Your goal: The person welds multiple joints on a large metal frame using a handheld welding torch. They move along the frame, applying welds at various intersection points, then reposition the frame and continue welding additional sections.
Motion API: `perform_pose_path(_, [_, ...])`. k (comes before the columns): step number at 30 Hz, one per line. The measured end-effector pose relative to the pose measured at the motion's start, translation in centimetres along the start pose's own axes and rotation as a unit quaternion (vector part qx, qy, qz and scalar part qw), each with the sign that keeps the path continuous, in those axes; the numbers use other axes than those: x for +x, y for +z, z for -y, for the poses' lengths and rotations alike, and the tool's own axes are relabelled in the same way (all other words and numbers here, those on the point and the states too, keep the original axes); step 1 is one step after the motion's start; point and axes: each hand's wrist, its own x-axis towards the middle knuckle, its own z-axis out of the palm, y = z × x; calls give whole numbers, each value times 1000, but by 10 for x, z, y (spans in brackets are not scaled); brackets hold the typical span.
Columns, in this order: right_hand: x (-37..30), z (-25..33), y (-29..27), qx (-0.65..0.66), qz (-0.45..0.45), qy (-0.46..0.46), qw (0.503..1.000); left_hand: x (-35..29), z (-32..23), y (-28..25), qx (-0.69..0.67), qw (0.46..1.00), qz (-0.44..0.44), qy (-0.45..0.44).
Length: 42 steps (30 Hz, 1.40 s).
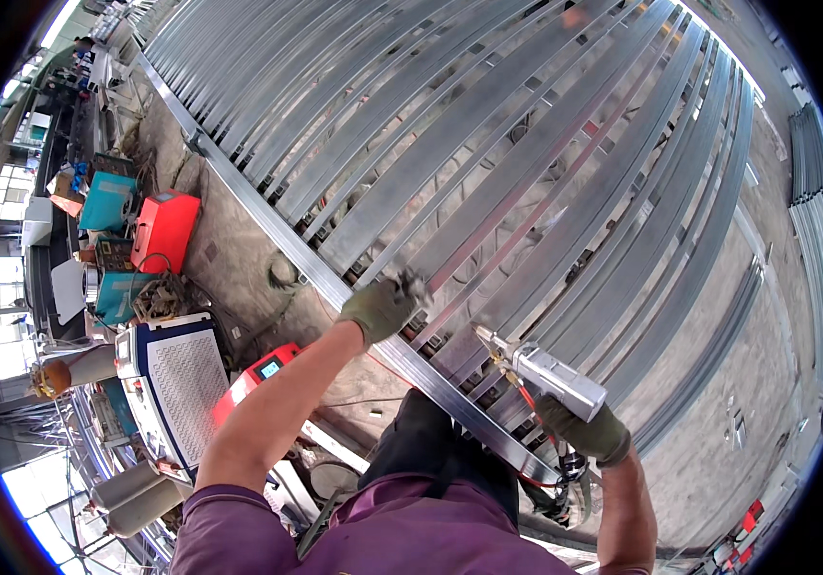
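My left hand [376, 312], in an olive work glove, reaches over the near edge rail [337, 287] of a large metal frame. Its dark fingertips are blurred beside the ends of the slats, and I cannot make out whether they hold anything. In my right hand [586, 430], gloved alike, is a silver handheld welding gun [557, 376] with a brass-coloured nozzle. The gun's tip points left, over the flat grey metal slats [450, 211] near the rail. A red hose and cables run down from the gun beside my right wrist.
At the left stand a red case [165, 230], teal machines [109, 201], a white-and-blue unit [181, 383] and a red device with a screen [267, 368]. Gas cylinders [138, 498] lie lower left. Cables trail over the concrete floor. Long metal bars [704, 359] lie to the right.
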Motion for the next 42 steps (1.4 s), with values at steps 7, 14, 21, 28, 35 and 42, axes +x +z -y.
perform_pose_path(7, [52,9,12,29,125,143,981,43,-23,-26,-82,989,-108,56])
perform_pose_path(14, [77,-11,30,26,144,111,983,19,2,-21,-61,976,-188,-89])
perform_pose_path(21, [83,-15,35,30,179,108,977,8,89,24,-502,793,-342,-46])
perform_pose_path(28, [85,-18,37,38,187,127,973,12,89,50,-570,747,-335,-70])
perform_pose_path(35, [81,-26,41,27,203,114,972,13,85,50,-483,792,-360,-99])
perform_pose_path(42, [79,-32,46,-5,174,58,983,15,90,53,-458,806,-361,-100])
